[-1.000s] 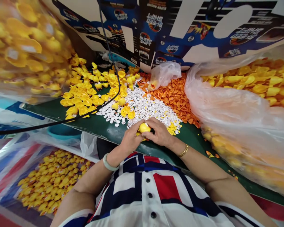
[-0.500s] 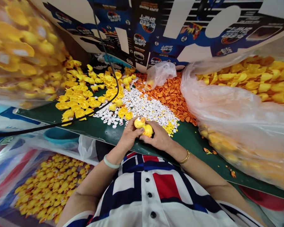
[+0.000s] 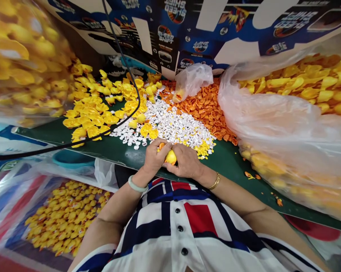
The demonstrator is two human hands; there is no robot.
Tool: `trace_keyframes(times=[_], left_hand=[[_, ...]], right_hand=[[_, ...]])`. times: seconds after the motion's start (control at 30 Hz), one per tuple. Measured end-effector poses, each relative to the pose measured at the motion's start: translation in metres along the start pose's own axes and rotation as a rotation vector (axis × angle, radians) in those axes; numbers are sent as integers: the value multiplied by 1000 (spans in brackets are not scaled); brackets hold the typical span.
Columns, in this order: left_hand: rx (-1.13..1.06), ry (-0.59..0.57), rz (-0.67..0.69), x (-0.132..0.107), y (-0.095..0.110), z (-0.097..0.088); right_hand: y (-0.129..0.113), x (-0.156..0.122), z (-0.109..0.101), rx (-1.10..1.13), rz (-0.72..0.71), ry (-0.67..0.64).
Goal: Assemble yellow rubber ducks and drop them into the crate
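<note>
A small yellow toy duck (image 3: pixel 170 156) with an orange beak is held between both hands at the near edge of the green table (image 3: pixel 116 151). My left hand (image 3: pixel 154 155) is closed round its left side, fingers curled over the top. My right hand (image 3: pixel 185 160) grips it from the right. Just beyond the hands lies a heap of small white eye pieces (image 3: pixel 170 126). Orange beak pieces (image 3: pixel 206 109) are piled behind to the right, and yellow duck shells (image 3: pixel 96 109) to the left.
Clear plastic bags of yellow parts stand at the right (image 3: pixel 286 113) and upper left (image 3: pixel 23 60). A black cable (image 3: pixel 122 60) crosses the table. A bag of finished ducks (image 3: pixel 65 215) lies at lower left. Blue printed cardboard (image 3: pixel 187 34) walls the back.
The duck was turned between the hands, lifted slightly half a second ago, and is now pressed lower and closer to my body with the left fingers folded over it.
</note>
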State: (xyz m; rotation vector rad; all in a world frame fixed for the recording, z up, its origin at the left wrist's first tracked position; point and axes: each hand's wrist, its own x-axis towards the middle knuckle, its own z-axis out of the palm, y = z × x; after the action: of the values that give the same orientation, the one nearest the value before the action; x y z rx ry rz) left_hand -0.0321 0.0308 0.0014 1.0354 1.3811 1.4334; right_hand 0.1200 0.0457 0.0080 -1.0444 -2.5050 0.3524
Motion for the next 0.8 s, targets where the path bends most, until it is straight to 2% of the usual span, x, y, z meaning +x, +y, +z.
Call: trace_keyframes(times=[0.13,0.23,0.3,0.43,0.57,0.67,0.73,0.8], left_hand=[[-226,-32,-153,10,-8,0],[-499,-81,-309,13,-6,-3],[-614,-126,-411,11,-2,-6],[-710,-69,-558,6,8,-12],[-566,29,-442,-6,11,-18],[-364,94,-318,-21,10,-35],[-247,155,-268,-34,9,-59],[-89,263,-245,-51,8,-97]], right_hand=[[2,5,-8,84,71,-86],[4,9,-17,218,-4,-114],[3,11,-22,226,-31,-109],[-4,14,-24,191,-53,-155],[-18,11,-12,211,-128,-169],[-33,10,3,247,-190,-205],[-39,13,11,283,-279,-305],[-39,23,15,292,-352,-376]])
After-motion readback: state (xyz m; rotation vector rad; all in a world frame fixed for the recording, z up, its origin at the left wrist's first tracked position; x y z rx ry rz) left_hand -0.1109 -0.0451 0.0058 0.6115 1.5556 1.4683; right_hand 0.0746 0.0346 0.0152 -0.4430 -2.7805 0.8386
